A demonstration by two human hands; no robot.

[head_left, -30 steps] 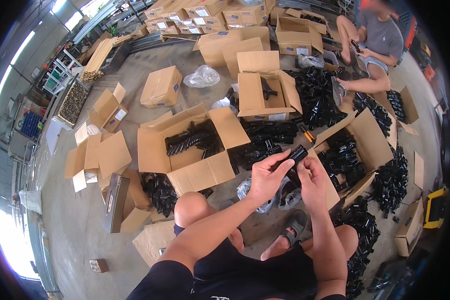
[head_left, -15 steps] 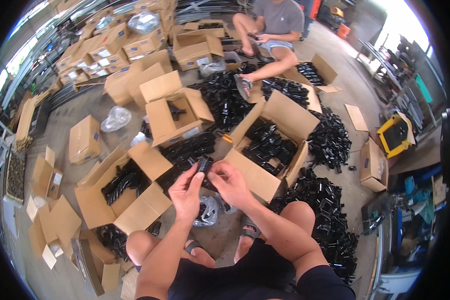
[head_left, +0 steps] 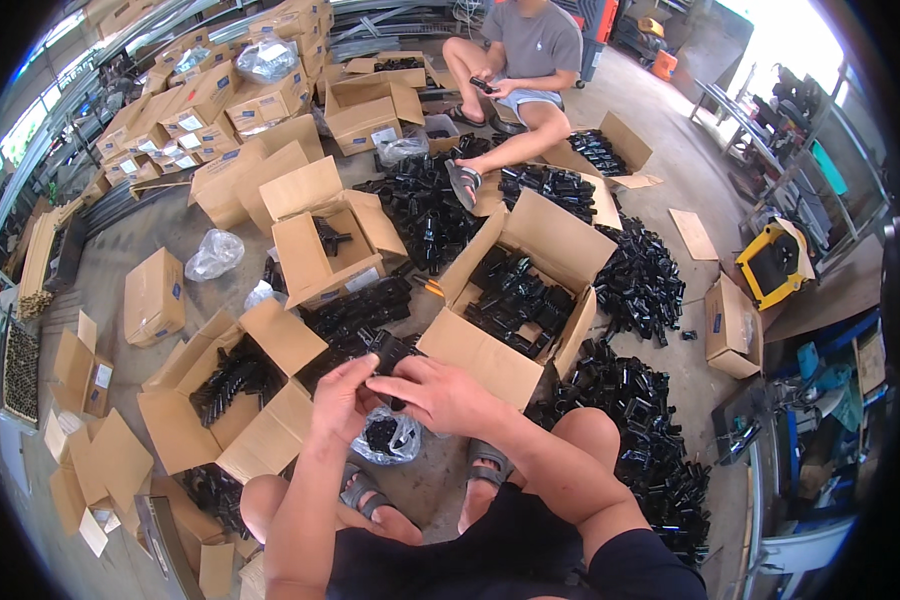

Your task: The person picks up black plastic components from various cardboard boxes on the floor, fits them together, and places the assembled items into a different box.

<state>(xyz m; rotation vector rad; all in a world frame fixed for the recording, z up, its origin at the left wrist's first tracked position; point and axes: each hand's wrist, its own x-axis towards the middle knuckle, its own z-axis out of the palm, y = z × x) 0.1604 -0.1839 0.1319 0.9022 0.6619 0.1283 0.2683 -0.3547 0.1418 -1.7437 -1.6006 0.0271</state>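
Between my two hands is a glossy black plastic part (head_left: pixel 387 349), its exact kind unclear. My left hand (head_left: pixel 342 398) grips it from the left with thumb and fingers. My right hand (head_left: pixel 438 392) is closed against its right and lower side, fingers partly hidden. Below the hands, a clear plastic bag (head_left: pixel 390 436) holding small black pieces lies on the floor by my feet. An open carton (head_left: pixel 490 365) with similar black parts stands just right of my hands, and another open carton (head_left: pixel 185 425) with black parts is to the left.
Loose black parts (head_left: pixel 650 450) are heaped along my right side, with another pile (head_left: pixel 425 215) farther ahead. A third open carton (head_left: pixel 315 262) stands ahead left. Across the piles sits another person (head_left: pixel 530 60) holding a black part. Stacked cartons (head_left: pixel 205 100) fill the far left.
The black part has been turned and now stands higher between my hands, with my right hand across it. My view has shifted slightly to the right. The other person's hands have moved a little.
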